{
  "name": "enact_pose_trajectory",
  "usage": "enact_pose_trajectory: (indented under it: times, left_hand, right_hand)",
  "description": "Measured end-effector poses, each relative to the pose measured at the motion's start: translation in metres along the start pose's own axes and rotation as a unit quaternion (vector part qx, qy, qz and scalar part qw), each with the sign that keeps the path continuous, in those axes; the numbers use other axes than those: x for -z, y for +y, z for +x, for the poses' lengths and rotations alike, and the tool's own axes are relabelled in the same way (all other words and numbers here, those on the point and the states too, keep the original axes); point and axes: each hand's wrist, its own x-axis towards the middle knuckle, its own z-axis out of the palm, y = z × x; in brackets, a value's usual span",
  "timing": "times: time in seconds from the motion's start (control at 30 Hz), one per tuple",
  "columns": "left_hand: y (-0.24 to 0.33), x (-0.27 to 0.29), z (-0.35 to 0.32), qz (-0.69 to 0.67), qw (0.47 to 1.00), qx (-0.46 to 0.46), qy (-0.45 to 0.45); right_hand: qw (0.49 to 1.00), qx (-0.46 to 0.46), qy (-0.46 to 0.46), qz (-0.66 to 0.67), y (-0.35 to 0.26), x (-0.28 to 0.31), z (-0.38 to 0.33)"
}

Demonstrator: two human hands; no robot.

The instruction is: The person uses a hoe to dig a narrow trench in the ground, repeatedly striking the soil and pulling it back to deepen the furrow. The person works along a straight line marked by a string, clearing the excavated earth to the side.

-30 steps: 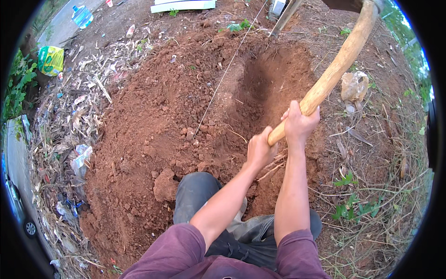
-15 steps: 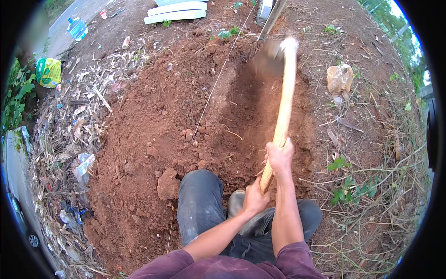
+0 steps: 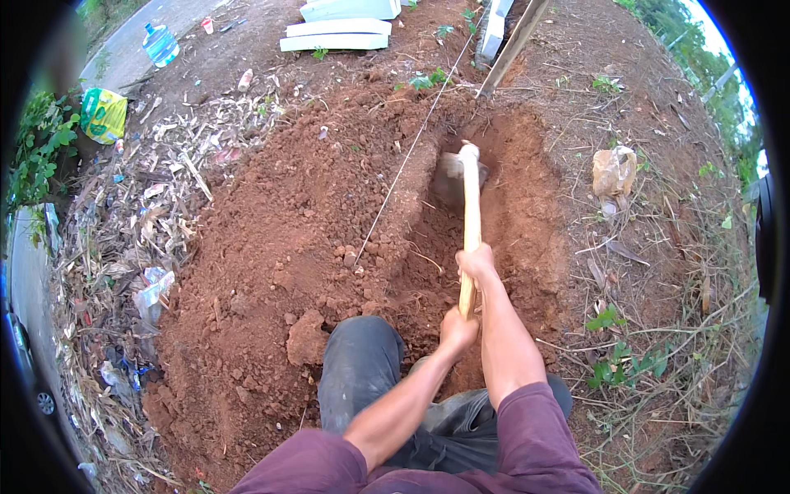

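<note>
Both my hands are closed around the pale wooden handle of a hoe (image 3: 471,206). My left hand (image 3: 457,331) grips the butt end, close to my knees. Farther up the shaft, my right hand (image 3: 476,262) is wrapped around the wood. The hoe's broad metal blade (image 3: 450,177) is down in a trench (image 3: 510,216) of reddish soil, near its far end; its lower edge is blurred and partly hidden in shadow.
Heaped loose soil (image 3: 271,247) lies left of the trench, with a taut string (image 3: 401,171) between. A wooden stake (image 3: 512,49) leans at the far end. White slabs (image 3: 336,41) lie beyond the heap. A crumpled bag (image 3: 614,171) and dry stalks lie to the right.
The hoe's head has swung down and slightly left into the trench. Both hands have shifted a little left and stay on the handle.
</note>
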Motion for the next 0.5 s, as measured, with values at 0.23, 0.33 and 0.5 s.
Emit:
enact_pose_trajectory:
  times: [0.23, 0.33, 0.5]
  left_hand:
    - [-0.026, -0.001, -0.090, 0.001, 0.991, -0.133, -0.001]
    - [0.023, -0.002, -0.059, -0.014, 0.962, -0.274, 0.002]
    - [0.103, 0.021, 0.033, 0.006, 0.927, -0.375, 0.003]
  right_hand:
    - [0.985, 0.058, 0.085, 0.141, 0.011, 0.049, -0.115]
    - [0.945, 0.160, 0.178, 0.222, -0.048, 0.082, -0.118]
    - [0.873, 0.300, 0.231, 0.307, -0.118, 0.083, -0.068]
